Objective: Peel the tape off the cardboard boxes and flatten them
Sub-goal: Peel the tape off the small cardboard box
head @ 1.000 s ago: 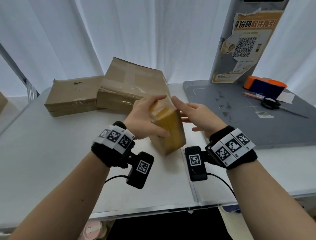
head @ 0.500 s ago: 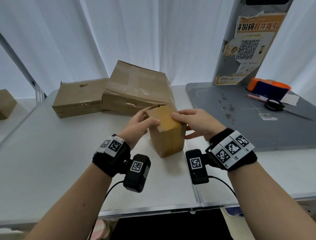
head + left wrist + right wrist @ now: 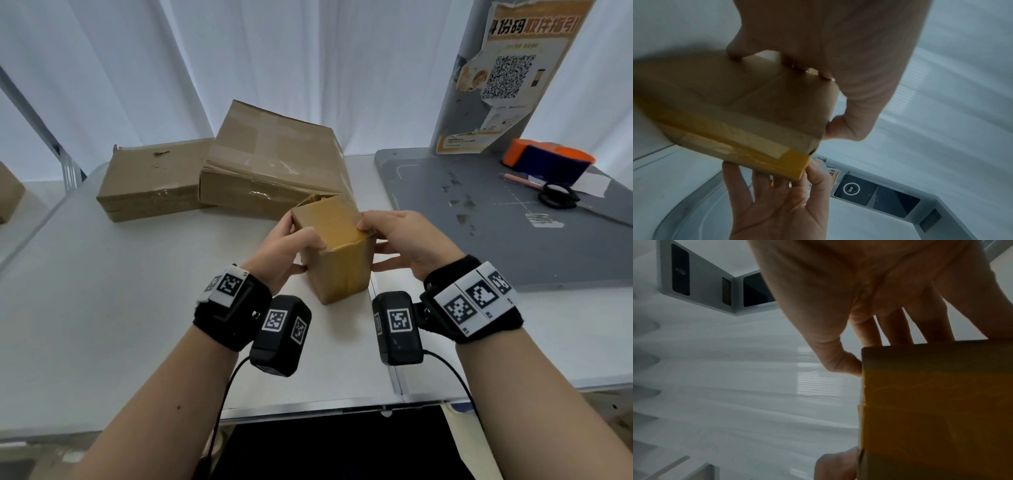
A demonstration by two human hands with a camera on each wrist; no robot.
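Observation:
A small cardboard box (image 3: 334, 251) with yellowish tape over its top stands upright on the white table (image 3: 102, 308), between my two hands. My left hand (image 3: 291, 245) grips its left side, thumb on the top face. My right hand (image 3: 394, 236) holds the right side, thumb at the top right edge, fingers along the far face. In the left wrist view the small box (image 3: 748, 104) shows a yellow tape strip (image 3: 764, 155) along one edge. The right wrist view has the small box (image 3: 937, 410) with my thumb against its edge.
Two larger taped cardboard boxes (image 3: 154, 181) (image 3: 274, 161) lie behind the small one. A grey mat (image 3: 496, 240) at the right carries scissors (image 3: 558, 198), a pen and an orange-and-blue tape dispenser (image 3: 548, 161). A poster stand (image 3: 513, 68) rises at the back right.
The small box went from tilted in my left hand to standing upright on the table. Both hands now hold its sides near the top.

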